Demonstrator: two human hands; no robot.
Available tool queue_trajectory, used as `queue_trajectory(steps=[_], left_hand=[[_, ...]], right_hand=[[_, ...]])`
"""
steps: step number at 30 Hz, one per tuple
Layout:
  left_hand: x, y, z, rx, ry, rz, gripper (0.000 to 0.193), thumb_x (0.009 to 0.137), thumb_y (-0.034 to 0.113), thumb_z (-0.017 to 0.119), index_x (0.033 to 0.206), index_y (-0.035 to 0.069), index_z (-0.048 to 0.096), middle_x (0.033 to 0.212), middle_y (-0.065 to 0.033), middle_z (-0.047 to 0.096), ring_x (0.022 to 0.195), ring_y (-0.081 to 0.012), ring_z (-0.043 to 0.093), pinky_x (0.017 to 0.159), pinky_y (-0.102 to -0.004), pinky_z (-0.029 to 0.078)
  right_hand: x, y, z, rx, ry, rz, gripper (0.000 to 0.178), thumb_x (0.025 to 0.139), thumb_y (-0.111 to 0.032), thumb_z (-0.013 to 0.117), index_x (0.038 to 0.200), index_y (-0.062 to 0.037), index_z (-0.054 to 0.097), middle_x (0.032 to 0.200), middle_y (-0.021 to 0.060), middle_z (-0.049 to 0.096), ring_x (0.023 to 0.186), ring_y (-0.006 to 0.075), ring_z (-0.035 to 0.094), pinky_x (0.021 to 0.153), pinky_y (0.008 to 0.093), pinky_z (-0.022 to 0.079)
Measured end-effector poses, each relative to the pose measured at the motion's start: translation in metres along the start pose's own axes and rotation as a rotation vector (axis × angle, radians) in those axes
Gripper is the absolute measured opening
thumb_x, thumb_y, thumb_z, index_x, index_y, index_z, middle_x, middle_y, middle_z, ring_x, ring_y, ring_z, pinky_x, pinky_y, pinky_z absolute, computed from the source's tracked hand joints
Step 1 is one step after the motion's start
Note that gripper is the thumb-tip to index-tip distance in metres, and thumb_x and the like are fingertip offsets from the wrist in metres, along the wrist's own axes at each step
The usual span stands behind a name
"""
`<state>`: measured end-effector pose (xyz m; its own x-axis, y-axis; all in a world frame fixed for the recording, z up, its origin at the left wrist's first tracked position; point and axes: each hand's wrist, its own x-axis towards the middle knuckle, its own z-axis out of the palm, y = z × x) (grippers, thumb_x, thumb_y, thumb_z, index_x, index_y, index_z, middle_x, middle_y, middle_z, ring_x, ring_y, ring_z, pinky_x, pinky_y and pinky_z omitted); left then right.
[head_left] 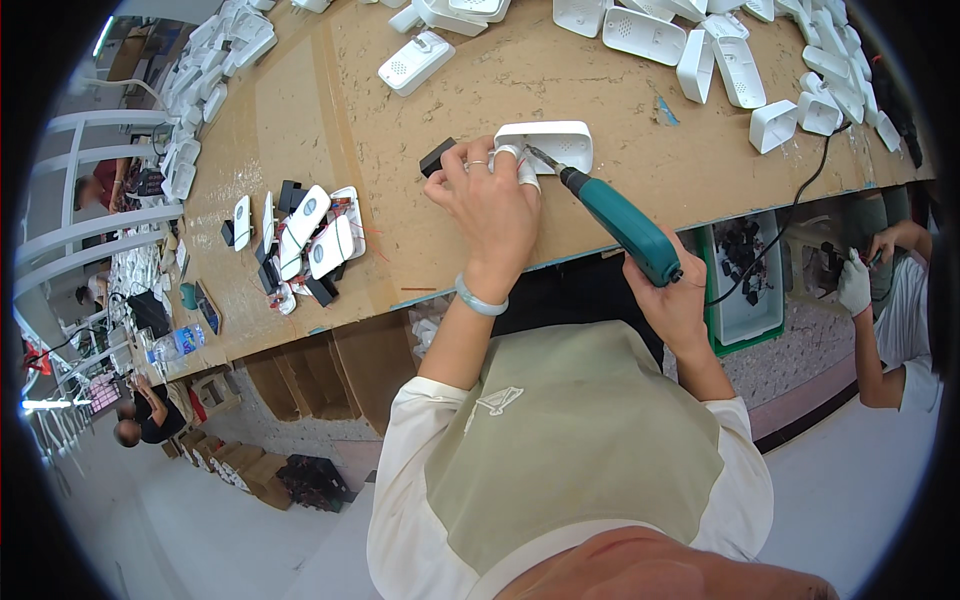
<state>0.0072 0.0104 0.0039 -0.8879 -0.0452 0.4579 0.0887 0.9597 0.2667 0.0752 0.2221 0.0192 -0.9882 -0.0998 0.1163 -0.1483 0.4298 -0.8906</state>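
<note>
Snugly, the right grip (670, 295) is closed around a smooth green power screwdriver (622, 224). Its thin metal tip pokes into the white plastic shell (574, 148), an open box with round corners. The left grip (495, 210) is half curled, fingers touching the shell's near left side; I can't tell if they pinch. Bare, scuffed brown tabletop (400, 205) lies beyond the shell.

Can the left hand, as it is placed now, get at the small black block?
Probably yes: the black block lies beside the left hand, with nothing visible between, though that hand is occupied at the white casing.
</note>
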Motion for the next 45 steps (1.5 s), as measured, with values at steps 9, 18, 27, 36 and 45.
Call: queue_trajectory(steps=[9,18,27,36,45], left_hand=[[0.001,0.002,-0.001,0.005,-0.014,-0.013,0.018,0.07,0.008,0.07,0.088,0.003,0.072,0.113,-0.009,0.064,0.113,-0.0291,0.05,0.094,-0.0495,0.029],[0.001,0.004,-0.002,0.038,-0.017,-0.003,0.017,0.071,0.008,0.07,0.086,0.002,0.072,0.113,-0.0106,0.065,0.113,-0.0304,0.05,0.093,-0.0494,0.029],[-0.011,0.006,-0.027,-0.048,0.039,-0.064,0.026,0.079,0.016,0.077,0.099,0.001,0.072,0.121,-0.0134,0.062,0.113,-0.0322,0.05,0.096,-0.0493,0.032],[-0.02,-0.009,-0.034,-0.445,0.084,0.024,0.025,0.084,0.005,0.075,0.109,0.004,0.073,0.096,-0.01,0.07,0.091,-0.0293,0.062,0.085,-0.0389,0.047],[0.001,0.007,-0.016,-0.046,0.158,0.017,0.018,0.074,0.007,0.072,0.092,0.005,0.07,0.11,-0.0098,0.064,0.113,-0.0337,0.053,0.094,-0.0489,0.036]], right_hand=[[-0.003,-0.003,-0.004,0.012,0.047,-0.037,0.027,0.08,0.002,0.072,0.105,-0.0005,0.064,0.079,0.0136,0.064,0.066,0.0252,0.064,0.065,0.03,0.05],[-0.018,-0.002,-0.013,0.078,0.162,0.018,0.016,0.08,0.003,0.073,0.095,0.0016,0.068,0.083,0.0088,0.067,0.067,0.0128,0.064,0.064,0.0248,0.049],[-0.028,-0.004,-0.016,0.134,0.246,0.028,0.011,0.08,0.001,0.076,0.09,-0.0002,0.071,0.083,0.0064,0.071,0.068,0.0109,0.066,0.064,0.0249,0.05],[-0.029,-0.007,-0.013,0.163,0.287,0.066,0.007,0.082,-0.003,0.076,0.088,-0.0006,0.072,0.069,0.0036,0.068,0.058,0.0072,0.059,0.056,0.0243,0.045],[-0.018,-0.007,-0.003,0.11,0.19,-0.021,0.013,0.082,0.001,0.073,0.094,0.0001,0.068,0.075,0.0067,0.067,0.061,0.0112,0.061,0.061,0.0257,0.048]])
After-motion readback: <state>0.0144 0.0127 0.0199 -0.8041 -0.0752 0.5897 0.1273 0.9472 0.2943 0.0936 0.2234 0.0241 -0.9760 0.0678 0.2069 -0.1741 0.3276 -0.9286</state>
